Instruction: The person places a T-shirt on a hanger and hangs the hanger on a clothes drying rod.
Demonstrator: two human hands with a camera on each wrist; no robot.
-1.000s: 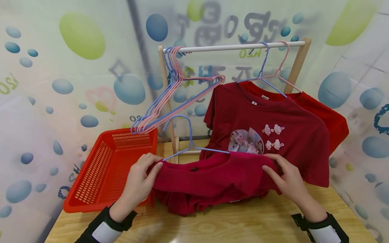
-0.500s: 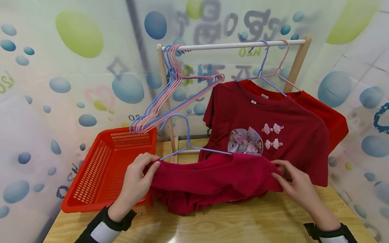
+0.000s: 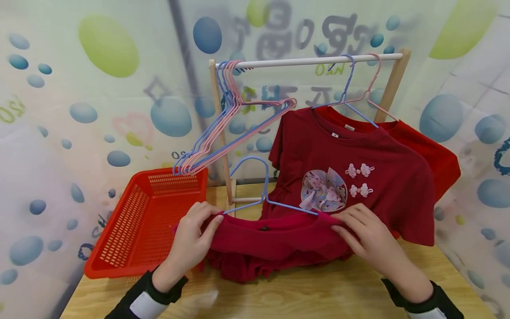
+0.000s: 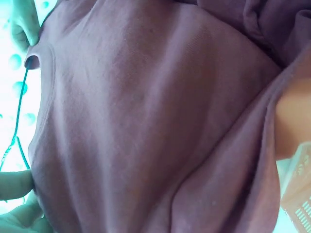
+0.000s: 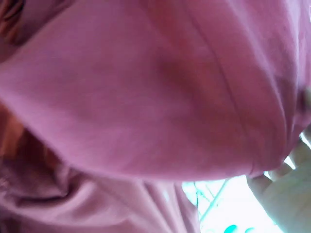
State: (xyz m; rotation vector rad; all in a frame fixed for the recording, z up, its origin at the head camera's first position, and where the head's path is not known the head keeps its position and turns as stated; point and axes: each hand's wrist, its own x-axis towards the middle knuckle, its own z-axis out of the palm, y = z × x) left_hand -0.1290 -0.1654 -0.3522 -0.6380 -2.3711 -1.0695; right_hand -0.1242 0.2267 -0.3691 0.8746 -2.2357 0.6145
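A crimson shirt [image 3: 279, 241] hangs bunched between both hands, over the front of the table, with a blue hanger [image 3: 291, 207] inside its neckline. My left hand [image 3: 194, 237] pinches the shoulder at the hanger's left end, thumb in front. On the other shoulder, my right hand [image 3: 368, 237] pinches the fabric, also seen from the right wrist as a hand [image 5: 289, 194] at the cloth's edge. The hanger's hook stands up above the collar, pointing left. Cloth fills most of both wrist views, and the hanger's arm ends are hidden under it.
Behind stands a rack with a white rod [image 3: 295, 62]. Several blue and pink hangers [image 3: 235, 104] hang at its left; a dark red T-shirt [image 3: 374, 150] and a brighter red shirt [image 3: 434, 161] hang at its right. A red plastic basket [image 3: 115, 235] sits left on the wooden table [image 3: 255, 301].
My right hand first slid out to the right along the shoulder, then came back inward and pinches it nearer the collar. The hanger and shirt have shifted right and slightly down.
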